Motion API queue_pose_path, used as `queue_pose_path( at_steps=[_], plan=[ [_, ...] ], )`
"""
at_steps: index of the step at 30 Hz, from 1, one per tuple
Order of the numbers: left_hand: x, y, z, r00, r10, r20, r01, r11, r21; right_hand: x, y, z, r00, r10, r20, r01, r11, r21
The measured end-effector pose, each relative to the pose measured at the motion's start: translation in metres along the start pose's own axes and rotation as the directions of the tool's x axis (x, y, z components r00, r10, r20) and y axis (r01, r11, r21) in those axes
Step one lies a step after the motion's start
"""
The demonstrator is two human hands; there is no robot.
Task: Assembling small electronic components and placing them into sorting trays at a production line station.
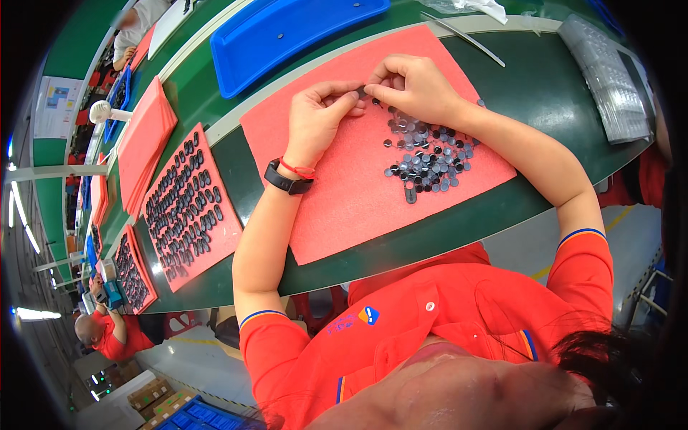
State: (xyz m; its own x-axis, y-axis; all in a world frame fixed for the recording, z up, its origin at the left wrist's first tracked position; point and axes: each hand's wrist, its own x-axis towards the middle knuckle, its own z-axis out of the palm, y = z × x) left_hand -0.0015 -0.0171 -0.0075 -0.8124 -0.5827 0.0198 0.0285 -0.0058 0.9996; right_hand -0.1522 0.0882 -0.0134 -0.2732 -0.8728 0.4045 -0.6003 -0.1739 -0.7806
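Note:
My left hand (320,115) and my right hand (414,84) meet over the far part of a pink foam sheet (337,208). Thumbs and fingers of both pinch a small dark piece (361,92), mostly covered by the fingertips, so its exact kind does not show. Under my right wrist and nearer to me spreads a loose pile of small round discs (437,161), some black, some greyish and shiny. One dark oblong part (410,192) with rounded ends lies at the pile's near edge.
To the left, another pink sheet (228,240) carries rows of dark oblong parts. A blue tray (247,54) stands beyond the foam, with tweezers (466,39) at the far right. Clear plastic trays (602,86) are stacked rightward. Other people sit along the green table at left.

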Motion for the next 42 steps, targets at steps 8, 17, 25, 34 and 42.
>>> queue_pose_path(
  at_steps=[8,17,25,34,42],
  plan=[
    [0.0,0.0,0.0,1.0,0.002,0.003,-0.002,1.0,-0.001,0.0,-0.001,0.0,1.0,-0.021,-0.001,0.021,1.0,0.001],
    [-0.001,0.0,0.001,1.0,0.004,0.0,-0.004,0.999,0.037,-0.001,0.0,0.002,1.0,0.014,-0.012,-0.014,0.999,-0.037],
    [-0.006,0.007,0.003,0.999,-0.032,0.003,0.032,0.999,0.033,-0.001,0.0,0.0,0.999,-0.025,-0.025,0.024,0.999,-0.033],
    [-0.006,0.008,0.001,0.997,-0.069,0.035,0.071,0.995,-0.067,-0.003,-0.011,-0.008,0.964,0.186,0.192,-0.197,0.98,0.036],
    [-0.006,0.011,0.003,0.994,-0.079,0.072,0.084,0.994,-0.073,0.002,-0.005,-0.01,0.917,0.299,0.265,-0.349,0.922,0.17]
  ],
)
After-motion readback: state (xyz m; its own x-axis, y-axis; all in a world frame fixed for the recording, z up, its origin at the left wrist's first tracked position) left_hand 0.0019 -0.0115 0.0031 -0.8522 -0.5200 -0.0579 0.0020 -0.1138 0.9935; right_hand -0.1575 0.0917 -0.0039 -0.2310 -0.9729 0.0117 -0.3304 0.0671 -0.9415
